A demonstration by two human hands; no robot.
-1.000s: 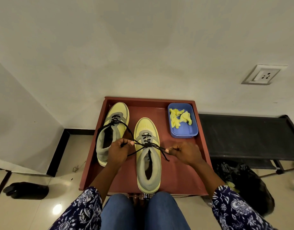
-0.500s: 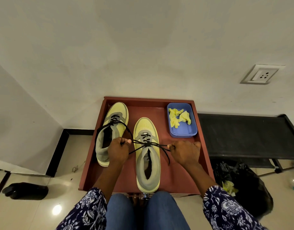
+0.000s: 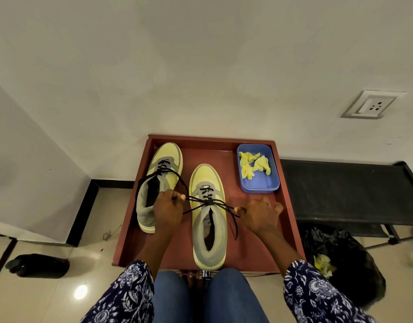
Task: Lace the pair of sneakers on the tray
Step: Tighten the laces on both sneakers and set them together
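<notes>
Head view: on the red tray (image 3: 285,220), my left hand (image 3: 167,212) and right hand (image 3: 259,214) each pinch an end of the black lace (image 3: 209,202) across the nearer sneaker (image 3: 209,220), pulled apart. I judge I'm tightening; next, tie a bow. The far-left sneaker (image 3: 163,171) looks laced, untied.

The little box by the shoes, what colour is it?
Blue box, with yellow scraps inside; the head view shows it.

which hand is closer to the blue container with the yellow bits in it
Right. The right hand sits just below the blue container, near its front edge. The left hand is across the near sneaker, farther left, pinching the lace.
</notes>
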